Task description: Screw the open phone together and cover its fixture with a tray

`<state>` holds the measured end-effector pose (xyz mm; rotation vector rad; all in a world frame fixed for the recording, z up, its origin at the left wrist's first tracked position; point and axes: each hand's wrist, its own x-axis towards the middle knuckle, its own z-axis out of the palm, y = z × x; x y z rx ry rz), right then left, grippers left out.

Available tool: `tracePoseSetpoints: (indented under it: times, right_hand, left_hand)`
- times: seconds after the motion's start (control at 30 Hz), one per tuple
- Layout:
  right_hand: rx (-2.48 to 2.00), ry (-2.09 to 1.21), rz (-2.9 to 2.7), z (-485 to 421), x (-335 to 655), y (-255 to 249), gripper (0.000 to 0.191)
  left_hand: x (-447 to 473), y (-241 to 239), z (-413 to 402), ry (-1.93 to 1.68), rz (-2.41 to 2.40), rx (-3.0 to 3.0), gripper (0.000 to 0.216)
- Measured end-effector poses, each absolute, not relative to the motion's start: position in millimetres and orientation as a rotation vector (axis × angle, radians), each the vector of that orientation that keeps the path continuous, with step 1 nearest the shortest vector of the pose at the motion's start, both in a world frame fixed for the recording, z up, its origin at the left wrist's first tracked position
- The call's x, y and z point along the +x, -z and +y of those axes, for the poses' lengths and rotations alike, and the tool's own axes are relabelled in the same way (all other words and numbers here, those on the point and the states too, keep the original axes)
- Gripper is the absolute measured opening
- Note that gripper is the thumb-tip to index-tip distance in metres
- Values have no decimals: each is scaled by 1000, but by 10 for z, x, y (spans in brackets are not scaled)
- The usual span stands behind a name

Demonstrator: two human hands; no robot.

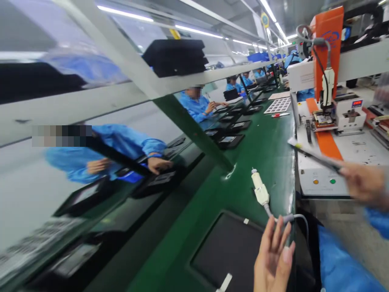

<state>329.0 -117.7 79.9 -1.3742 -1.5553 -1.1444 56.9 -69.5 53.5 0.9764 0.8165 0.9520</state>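
My left hand (273, 255) is raised at the bottom of the view with fingers apart, holding nothing, just over the edge of a dark flat tablet (226, 247) lying on the green conveyor belt (258, 154). A white pen-like tool with a grey cable (260, 190) lies on the belt right above that hand. My right hand (363, 182), blurred at the right edge, grips a thin dark flat strip (316, 156) that points left toward the belt. A blue sleeve (343, 263) covers my arm below.
A white machine (334, 121) with an orange panel and small red display stands on the right. Several dark tablets (227, 140) line the belt further up. Workers in blue coats (194, 107) sit along the left side. A diagonal frame post (188, 125) crosses the belt.
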Motion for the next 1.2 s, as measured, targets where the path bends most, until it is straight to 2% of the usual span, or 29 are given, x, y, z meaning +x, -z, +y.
tracePoseSetpoints:
  times: [0.1,0.2,0.3,0.4,0.5,0.83,0.93,1.2]
  right_hand:
    - [-884,662,-1793,-766,2256,-564,24]
    - [-740,388,-1878,-587,1550,-318,30]
    - [-824,113,-1777,-512,1322,-53,31]
    - [-1033,-192,-1521,-389,1366,175,25]
    - [-1091,-407,-1437,-311,1439,266,24]
    - [-1222,-447,-1780,-326,1412,193,35]
    - [-1361,-464,-1919,-292,1373,158,33]
    - [-1557,-791,-1859,-220,1277,42,27]
  left_hand:
    - [601,-628,-613,-1061,739,654,61]
    - [405,-661,-375,-1156,870,447,53]
    - [125,-545,-132,-1345,885,389,42]
    - [-60,-346,-1,-1489,844,384,47]
    - [-90,-202,25,-1488,825,385,53]
    - [-77,-156,-7,-1436,746,364,65]
    - [-86,-144,-11,-1435,701,366,66]
    - [-114,-73,-27,-1384,595,360,82]
